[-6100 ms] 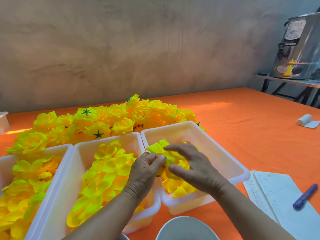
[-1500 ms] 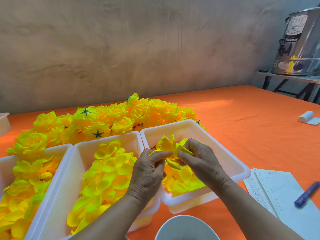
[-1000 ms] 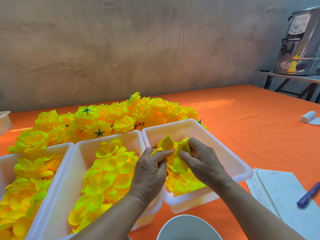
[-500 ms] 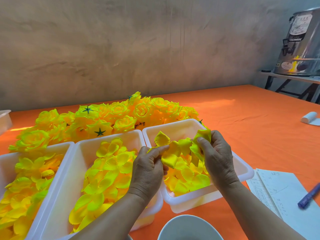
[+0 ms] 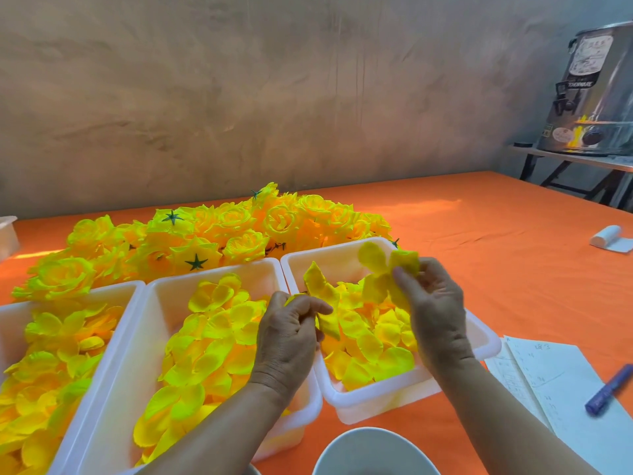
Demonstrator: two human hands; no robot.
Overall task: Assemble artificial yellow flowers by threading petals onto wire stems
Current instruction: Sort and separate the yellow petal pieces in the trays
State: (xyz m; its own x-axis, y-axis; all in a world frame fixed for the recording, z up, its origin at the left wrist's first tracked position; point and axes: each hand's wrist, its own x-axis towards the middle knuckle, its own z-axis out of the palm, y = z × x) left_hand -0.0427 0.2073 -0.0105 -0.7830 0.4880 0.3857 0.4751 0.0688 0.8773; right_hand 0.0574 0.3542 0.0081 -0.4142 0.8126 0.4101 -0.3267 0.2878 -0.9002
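Note:
Three white trays sit side by side, each holding loose yellow petals: the right tray [image 5: 486,341], the middle tray [image 5: 161,296] and the left tray [image 5: 68,293]. Over the right tray my left hand [image 5: 287,341] pinches a yellow petal piece [image 5: 323,296]. My right hand [image 5: 435,310] holds a separate petal cluster [image 5: 383,265] raised above the tray's far side. Behind the trays lies a pile of finished yellow flowers [image 5: 212,238] with green star-shaped backs. No wire stem is visible.
The orange tablecloth [image 5: 496,255] covers the table. A white bowl [image 5: 373,454] sits at the near edge. Paper sheets [image 5: 548,382] and a blue marker [image 5: 609,389] lie at the right, a white roll [image 5: 606,236] farther back, and a steel urn [image 5: 596,94] on a side table.
My hands have pulled apart over the right tray. The petal stack split, one piece staying in my left hand and a cluster rising up and right in my right hand.

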